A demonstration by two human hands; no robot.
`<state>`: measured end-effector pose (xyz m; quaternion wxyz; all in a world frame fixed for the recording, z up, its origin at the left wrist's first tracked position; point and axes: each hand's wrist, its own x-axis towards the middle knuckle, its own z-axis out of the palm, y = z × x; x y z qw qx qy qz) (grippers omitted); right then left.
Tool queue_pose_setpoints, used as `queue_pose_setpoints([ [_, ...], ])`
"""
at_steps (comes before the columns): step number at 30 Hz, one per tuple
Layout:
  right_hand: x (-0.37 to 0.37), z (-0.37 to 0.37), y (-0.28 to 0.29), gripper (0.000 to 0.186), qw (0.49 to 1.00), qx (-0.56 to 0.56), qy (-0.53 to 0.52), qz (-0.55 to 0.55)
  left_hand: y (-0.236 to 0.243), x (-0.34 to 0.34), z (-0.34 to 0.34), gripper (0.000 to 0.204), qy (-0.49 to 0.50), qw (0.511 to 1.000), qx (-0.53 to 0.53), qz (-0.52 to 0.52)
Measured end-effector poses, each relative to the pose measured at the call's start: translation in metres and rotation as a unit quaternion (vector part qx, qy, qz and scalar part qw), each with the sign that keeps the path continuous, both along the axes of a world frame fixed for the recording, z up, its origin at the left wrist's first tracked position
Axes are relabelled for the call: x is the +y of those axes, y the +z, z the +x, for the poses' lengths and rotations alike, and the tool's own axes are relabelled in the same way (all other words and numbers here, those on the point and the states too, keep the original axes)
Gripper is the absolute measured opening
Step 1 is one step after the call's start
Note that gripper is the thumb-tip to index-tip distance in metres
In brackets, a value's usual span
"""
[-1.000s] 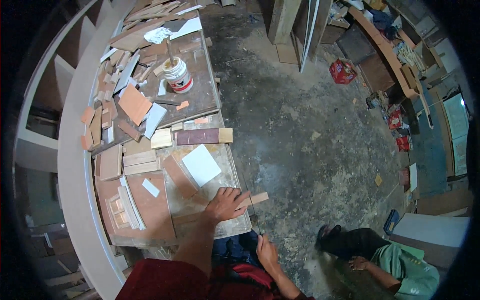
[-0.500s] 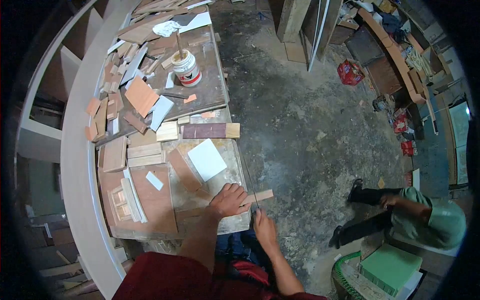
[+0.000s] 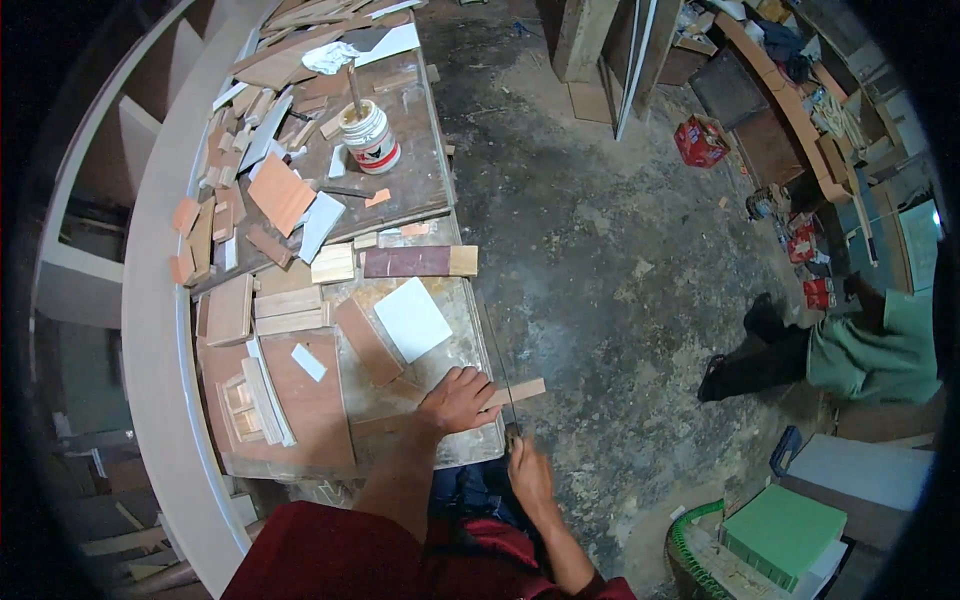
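At the workbench's right edge, my left hand (image 3: 458, 398) presses a narrow wooden strip (image 3: 525, 393) against the top, fingers bent over it. The strip's end juts out past the edge. My right hand (image 3: 531, 470) is closed round the handle of a hand saw (image 3: 497, 345), just off the bench edge. Its thin blade, seen nearly edge-on, points away from me and crosses the strip right beside my left hand. Beyond my left hand lie a white square panel (image 3: 413, 320) and a brown board (image 3: 368, 341).
Wood offcuts (image 3: 282, 193) crowd the bench's far left, near a white tub (image 3: 370, 138) with a stick in it. A small wooden frame piece (image 3: 245, 404) lies on a brown panel. A person in green (image 3: 868, 345) stands at right, behind a green box (image 3: 783, 535).
My right hand has drawn the saw slightly back toward me. My left hand and the strip stay put. The person in green has moved farther off to the right.
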<state>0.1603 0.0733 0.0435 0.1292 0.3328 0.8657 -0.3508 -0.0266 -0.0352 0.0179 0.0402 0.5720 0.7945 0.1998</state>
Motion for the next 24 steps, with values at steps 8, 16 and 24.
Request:
queue_pose_setpoints([
  [8, 0.020, -0.037, -0.013, 0.036, 0.999, 0.029, 0.025, -0.006, 0.001, 0.009, -0.002, 0.027, -0.001, 0.998, 0.039, 0.046],
  [16, -0.002, 0.032, -0.004, 0.033, 0.999, -0.041, 0.031, 0.007, 0.003, 0.005, -0.003, 0.028, 0.010, 0.999, 0.014, 0.030],
  [24, 0.006, 0.032, -0.019, 0.033, 0.998, 0.041, 0.044, 0.017, 0.000, 0.001, -0.002, 0.031, -0.003, 1.000, 0.012, 0.028],
])
